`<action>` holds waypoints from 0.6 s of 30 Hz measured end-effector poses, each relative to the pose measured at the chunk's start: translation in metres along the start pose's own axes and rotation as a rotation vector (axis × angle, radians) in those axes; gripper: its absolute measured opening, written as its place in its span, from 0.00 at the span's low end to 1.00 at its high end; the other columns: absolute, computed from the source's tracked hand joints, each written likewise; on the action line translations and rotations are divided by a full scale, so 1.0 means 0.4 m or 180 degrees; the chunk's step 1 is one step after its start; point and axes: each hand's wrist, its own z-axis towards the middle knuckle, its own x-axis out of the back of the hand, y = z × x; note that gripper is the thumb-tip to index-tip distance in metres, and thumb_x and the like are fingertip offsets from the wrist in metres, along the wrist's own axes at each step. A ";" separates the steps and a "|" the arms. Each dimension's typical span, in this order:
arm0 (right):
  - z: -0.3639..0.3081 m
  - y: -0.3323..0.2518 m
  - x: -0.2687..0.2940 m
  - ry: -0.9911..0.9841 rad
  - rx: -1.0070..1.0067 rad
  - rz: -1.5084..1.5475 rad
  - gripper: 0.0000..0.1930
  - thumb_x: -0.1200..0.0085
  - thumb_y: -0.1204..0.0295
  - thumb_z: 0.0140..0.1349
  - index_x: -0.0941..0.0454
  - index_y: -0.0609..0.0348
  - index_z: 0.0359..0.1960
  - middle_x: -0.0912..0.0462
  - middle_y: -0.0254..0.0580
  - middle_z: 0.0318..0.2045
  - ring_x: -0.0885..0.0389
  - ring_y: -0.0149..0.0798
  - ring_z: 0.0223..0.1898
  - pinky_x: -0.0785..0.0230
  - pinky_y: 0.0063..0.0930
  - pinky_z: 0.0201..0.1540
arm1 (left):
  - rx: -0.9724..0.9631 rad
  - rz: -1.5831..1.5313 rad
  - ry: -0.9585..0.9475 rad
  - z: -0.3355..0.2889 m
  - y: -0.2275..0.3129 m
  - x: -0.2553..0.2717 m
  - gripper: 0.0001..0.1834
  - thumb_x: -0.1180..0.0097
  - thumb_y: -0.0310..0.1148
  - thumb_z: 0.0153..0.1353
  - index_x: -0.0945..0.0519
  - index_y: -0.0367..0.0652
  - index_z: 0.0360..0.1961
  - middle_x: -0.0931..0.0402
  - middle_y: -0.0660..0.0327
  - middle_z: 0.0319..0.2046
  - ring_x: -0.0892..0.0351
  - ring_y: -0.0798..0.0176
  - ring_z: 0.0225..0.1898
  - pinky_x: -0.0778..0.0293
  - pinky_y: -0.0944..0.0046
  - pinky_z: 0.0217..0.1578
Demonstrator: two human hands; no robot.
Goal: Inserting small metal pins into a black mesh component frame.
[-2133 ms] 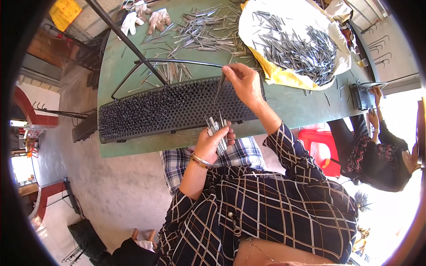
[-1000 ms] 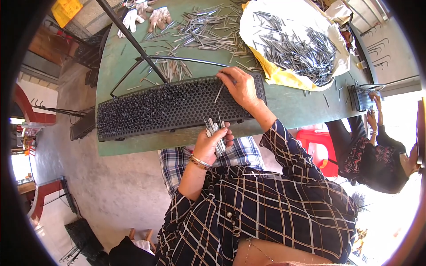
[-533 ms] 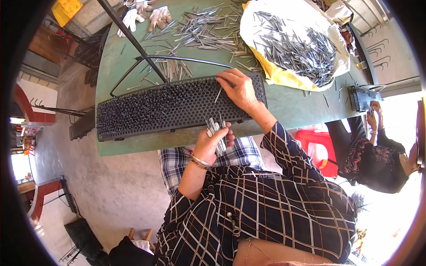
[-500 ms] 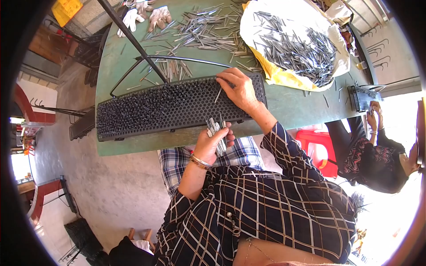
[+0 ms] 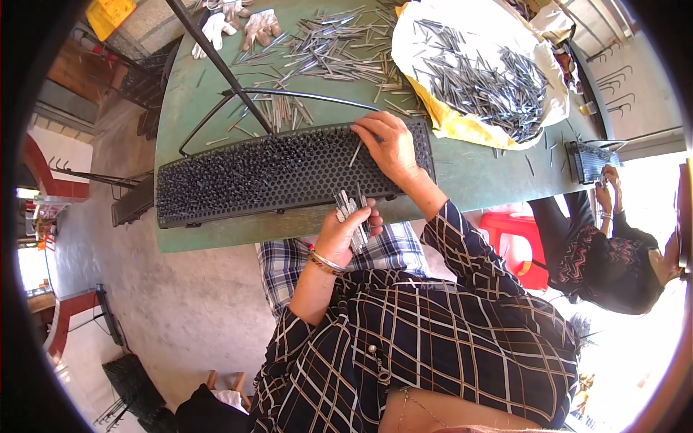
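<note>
My left hand (image 5: 338,237) is closed around a bundle of thin metal rods (image 5: 349,211), their ends sticking up past the thumb. It hovers just off the near edge of a long black rack (image 5: 328,177) full of round holes. Dark rod ends (image 5: 224,173) crowd the rack's left and middle part, while holes on the right stand bare. Over that right part, my right hand (image 5: 392,150) pinches a single thin metal rod (image 5: 354,154), which slants down from the fingertips toward the holes. The tips of the pinching fingers are partly hidden.
On the green table (image 5: 462,177), loose rods (image 5: 336,54) lie beyond the rack. A white and yellow sack (image 5: 451,130) holds many more. Work gloves (image 5: 260,29) rest far left. A black metal bar (image 5: 216,65) slants above. At right, another person (image 5: 613,252) works near a red stool (image 5: 512,231).
Almost nothing differs. The left hand's fingers and bundle have shifted very slightly; the right hand stays over the same part of the rack.
</note>
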 end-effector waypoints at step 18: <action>-0.004 -0.011 0.026 -0.0010 0.0125 -0.0050 0.09 0.39 0.73 0.51 0.19 0.59 0.34 0.20 0.42 0.34 0.22 0.46 0.36 0.30 0.35 0.42 | 0.0263 -0.0524 0.0023 -0.003 -0.005 0.017 0.12 0.46 0.27 0.61 0.25 0.36 0.46 0.24 0.59 0.35 0.21 0.61 0.37 0.20 0.56 0.41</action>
